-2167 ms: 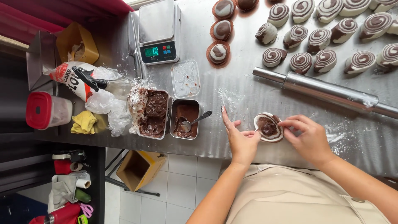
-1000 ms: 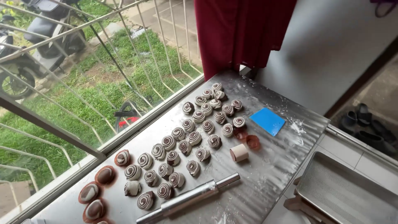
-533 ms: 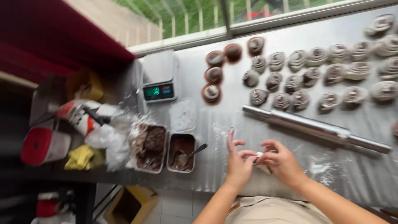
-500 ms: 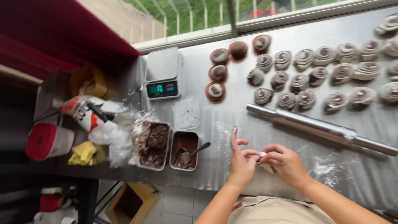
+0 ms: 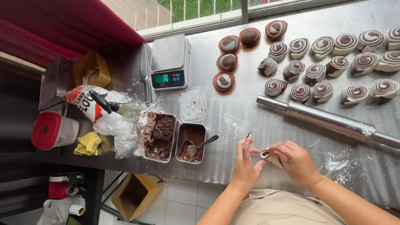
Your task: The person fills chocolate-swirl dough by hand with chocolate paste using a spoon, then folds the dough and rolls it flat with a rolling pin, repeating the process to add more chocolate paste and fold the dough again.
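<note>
A small piece of rolled dough (image 5: 267,155) is being held just above the steel counter (image 5: 233,121), near its front edge. The right hand (image 5: 296,161) is curled around the piece, the fingers closed on it from the right side. The left hand (image 5: 246,166) is set against the other end: thumb and lower fingers are pressed to the dough while the index finger is raised straight up, so that hand is only partly closed. A dusting of flour is seen on the counter around both hands.

Just beyond the hands a metal rolling pin (image 5: 329,121) is laid at a slant. Behind it, rows of swirled brown-and-white dough rolls (image 5: 323,71) are lined up, and a few finished pieces are seated in brown paper cups (image 5: 227,62). To the left of the hands two foil trays are placed side by side: one with dark chocolate filling (image 5: 160,135), one nearly scraped out with a spoon (image 5: 200,146) resting in it. A digital scale (image 5: 168,62) is stood farther back, and a red-lidded tub (image 5: 52,130) is found at the far left.
</note>
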